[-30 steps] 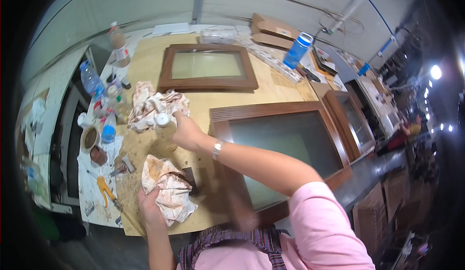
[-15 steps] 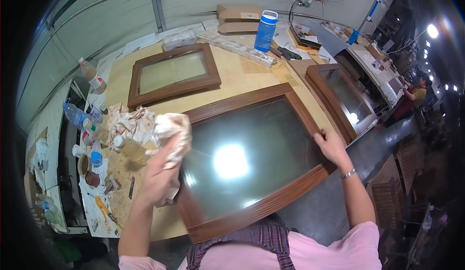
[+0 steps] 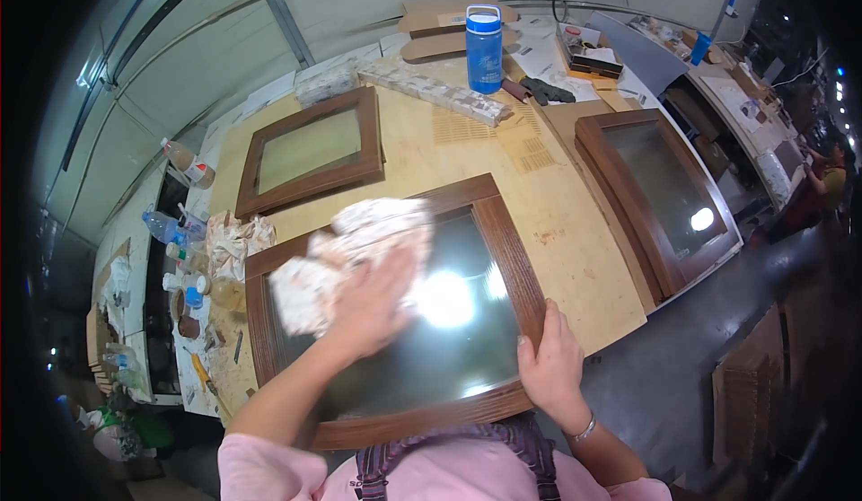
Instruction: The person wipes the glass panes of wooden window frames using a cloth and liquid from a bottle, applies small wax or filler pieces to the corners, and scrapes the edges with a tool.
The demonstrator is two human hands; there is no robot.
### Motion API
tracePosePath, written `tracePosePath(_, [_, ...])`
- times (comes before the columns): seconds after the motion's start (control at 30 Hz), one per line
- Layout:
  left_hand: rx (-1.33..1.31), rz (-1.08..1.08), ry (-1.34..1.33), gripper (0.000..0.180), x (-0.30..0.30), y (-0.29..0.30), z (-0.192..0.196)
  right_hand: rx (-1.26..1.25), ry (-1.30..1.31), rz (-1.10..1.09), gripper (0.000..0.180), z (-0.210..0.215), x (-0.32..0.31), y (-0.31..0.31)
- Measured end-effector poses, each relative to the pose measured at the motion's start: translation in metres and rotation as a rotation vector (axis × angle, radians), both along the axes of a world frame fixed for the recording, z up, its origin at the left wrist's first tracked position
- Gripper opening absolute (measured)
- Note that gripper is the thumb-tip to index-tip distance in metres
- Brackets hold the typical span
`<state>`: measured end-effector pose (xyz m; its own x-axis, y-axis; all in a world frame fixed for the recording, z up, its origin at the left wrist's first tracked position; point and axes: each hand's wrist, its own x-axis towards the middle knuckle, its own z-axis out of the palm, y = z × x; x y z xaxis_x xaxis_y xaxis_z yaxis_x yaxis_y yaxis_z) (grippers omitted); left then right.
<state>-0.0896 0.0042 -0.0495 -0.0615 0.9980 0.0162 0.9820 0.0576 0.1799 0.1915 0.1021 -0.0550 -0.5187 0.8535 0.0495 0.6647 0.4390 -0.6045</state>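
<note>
A brown wooden-framed glass panel (image 3: 514,268) lies in front of me, its near edge close to my body. Pressed down on the glass, my left hand (image 3: 373,303) holds a crumpled white rag (image 3: 377,223) with reddish-brown stains; the rag covers the upper left part of the pane and some of the frame. My right hand (image 3: 550,357), with a bracelet at the wrist, grips the frame's right side near the lower right corner, thumb on top and fingers along the outer edge. A bright light reflects in the glass.
A second framed panel (image 3: 370,133) lies at the far left, and stacked ones (image 3: 620,187) sit at the right table edge. A blue bottle (image 3: 485,57) stands at the back. Several bottles, another stained rag (image 3: 235,236) and a yellow-handled tool (image 3: 199,371) are on the left.
My left hand has moved the rag right, from beside the frame onto the glass. The panel now sits turned and farther left in view. My right hand has shifted lower along the frame's side.
</note>
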Motion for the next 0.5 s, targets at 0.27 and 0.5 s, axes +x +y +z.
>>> tracePosePath(0.27, [0.116,-0.02,0.08,0.061,0.018,0.104,-0.004,-0.043,0.02,0.05,0.072,0.003,-0.002,-0.002])
tracePosePath(0.5, [0.047,0.337,0.115,0.065,-0.032,0.073,-0.01,-0.061,0.033,0.078,0.075,0.004,0.002,0.002])
